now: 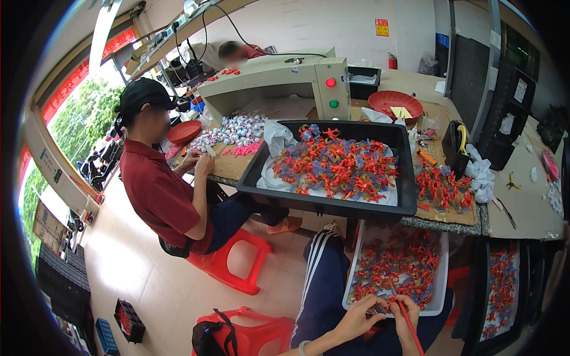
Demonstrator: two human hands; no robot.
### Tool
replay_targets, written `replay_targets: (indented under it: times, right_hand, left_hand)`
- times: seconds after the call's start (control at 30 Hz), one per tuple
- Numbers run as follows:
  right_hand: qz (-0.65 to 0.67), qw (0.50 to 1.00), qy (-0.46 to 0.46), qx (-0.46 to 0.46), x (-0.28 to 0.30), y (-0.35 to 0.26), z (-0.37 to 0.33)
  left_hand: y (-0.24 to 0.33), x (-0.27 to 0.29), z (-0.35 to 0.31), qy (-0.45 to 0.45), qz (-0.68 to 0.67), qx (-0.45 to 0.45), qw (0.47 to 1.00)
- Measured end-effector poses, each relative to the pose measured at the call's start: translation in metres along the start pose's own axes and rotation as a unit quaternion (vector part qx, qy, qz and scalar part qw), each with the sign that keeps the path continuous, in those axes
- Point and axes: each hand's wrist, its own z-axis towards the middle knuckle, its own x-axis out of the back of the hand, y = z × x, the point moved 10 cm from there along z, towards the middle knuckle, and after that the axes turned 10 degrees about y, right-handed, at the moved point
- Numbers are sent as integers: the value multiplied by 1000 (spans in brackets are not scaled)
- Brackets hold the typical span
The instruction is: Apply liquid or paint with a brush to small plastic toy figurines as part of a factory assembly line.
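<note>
Evidently, fine handwork is being done at the lower right of the frame, over the white tray [444, 273] that is rested across the lap. A small red piece [389, 305] is pinched between the fingertips of the left hand [355, 319], just above the tray's near rim; its exact shape is hidden by the fingers. A thin red stick [411, 327] is gripped by the right hand [404, 326], slanting toward the lower edge; whether it is a brush, a pen or some other tool cannot be told. For good work, the piece should probably be kept steady by a light pinch, with the spot being worked left uncovered by the fingers. The stick is best guided by small finger movements, with the two hands braced against each other. Too hard a squeeze might bend a thin limb. The pieces are best handled one at a time over the tray, so that a dropped one is caught there, and the black tray [320, 204] on the table [516, 196], at upper centre, should not be knocked.
</note>
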Motion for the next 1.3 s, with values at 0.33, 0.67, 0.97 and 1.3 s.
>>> replay_targets:
  times: [0.33, 0.67, 0.97, 1.3]
  right_hand:
    - [-2, 1000, 3, -2, 1, 2, 0]
    - [-9, 1000, 7, -1, 4, 9, 2]
    - [2, 1000, 4, 12, 2, 6, 1]
    - [1, 1000, 10, -1, 4, 11, 2]
  left_hand:
    - [0, 0, 0, 2, 4, -9, 1000]
    - [-1, 0, 0, 8, -5, -15, 1000]
    - [0, 0, 0, 5, 8, -8, 1000]
    - [1, 0, 0, 0, 8, -2, 1000]
